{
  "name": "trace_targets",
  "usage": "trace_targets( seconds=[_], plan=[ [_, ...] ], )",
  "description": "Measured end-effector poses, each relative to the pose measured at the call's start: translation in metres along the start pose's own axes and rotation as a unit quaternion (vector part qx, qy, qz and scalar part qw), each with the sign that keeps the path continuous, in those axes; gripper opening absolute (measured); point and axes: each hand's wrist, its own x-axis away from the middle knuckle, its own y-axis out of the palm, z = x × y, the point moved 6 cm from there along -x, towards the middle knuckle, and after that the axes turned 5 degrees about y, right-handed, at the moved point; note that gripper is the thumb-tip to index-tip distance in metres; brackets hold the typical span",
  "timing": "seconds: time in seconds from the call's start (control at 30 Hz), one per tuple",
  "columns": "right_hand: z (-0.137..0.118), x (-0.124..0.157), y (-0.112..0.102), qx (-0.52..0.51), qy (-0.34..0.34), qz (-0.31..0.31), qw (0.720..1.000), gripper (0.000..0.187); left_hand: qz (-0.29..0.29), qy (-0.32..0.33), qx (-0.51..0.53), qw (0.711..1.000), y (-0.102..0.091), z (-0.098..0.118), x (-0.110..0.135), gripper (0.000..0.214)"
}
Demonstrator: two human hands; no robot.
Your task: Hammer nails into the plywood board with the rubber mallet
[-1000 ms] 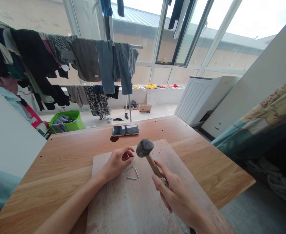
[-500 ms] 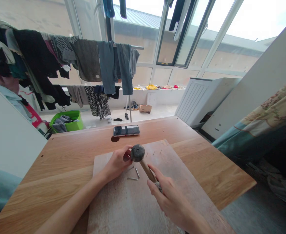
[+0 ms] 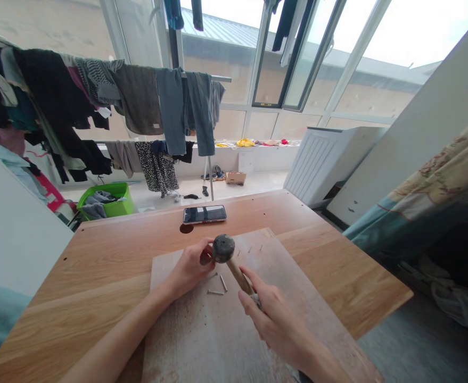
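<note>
My right hand (image 3: 271,308) is wrapped round the wooden handle of a hammer (image 3: 239,276). The hammer's dark round head is raised over the board, right beside the fingertips of my left hand (image 3: 194,266). Those fingers are curled in a pinch, and the head hides whatever they hold. Loose nails (image 3: 216,292) lie on the pale wooden board (image 3: 234,330) just below my left hand. Farther back on the board, thin nails (image 3: 261,248) stand upright in a row to the right of the hammer head.
Under the board is a wooden table (image 3: 309,234), with a phone (image 3: 205,214) and a dark round hole behind the board. Beyond it are a green tub (image 3: 108,205) of clothes, a laundry rack (image 3: 218,78) and a white ribbed cabinet (image 3: 317,159). A curtain (image 3: 421,186) hangs at right.
The whole view has shifted slightly. Both hands and the hammer keep nearly the same places over the board, and the loose nails lie as before.
</note>
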Motion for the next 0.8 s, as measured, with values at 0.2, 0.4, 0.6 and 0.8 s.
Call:
trace_targets(
  seconds=[0.2, 0.4, 0.6, 0.8],
  plan=[
    [0.007, 0.002, -0.003, -0.011, 0.014, 0.0, 1.0, 0.061, -0.097, -0.02, -0.142, 0.985, -0.009, 0.012, 0.008, 0.032],
    [0.005, 0.002, -0.006, -0.022, 0.014, -0.006, 1.0, 0.062, -0.199, -0.027, -0.279, 0.939, 0.01, 0.035, 0.019, 0.032],
    [0.003, 0.002, -0.005, -0.041, 0.003, -0.02, 0.999, 0.058, -0.186, -0.038, -0.313, 0.93, -0.004, 0.022, 0.012, 0.033],
    [0.004, 0.001, -0.003, -0.067, 0.017, -0.031, 0.997, 0.057, -0.089, 0.012, -0.076, 0.993, -0.032, 0.013, -0.001, 0.016]
  ],
)
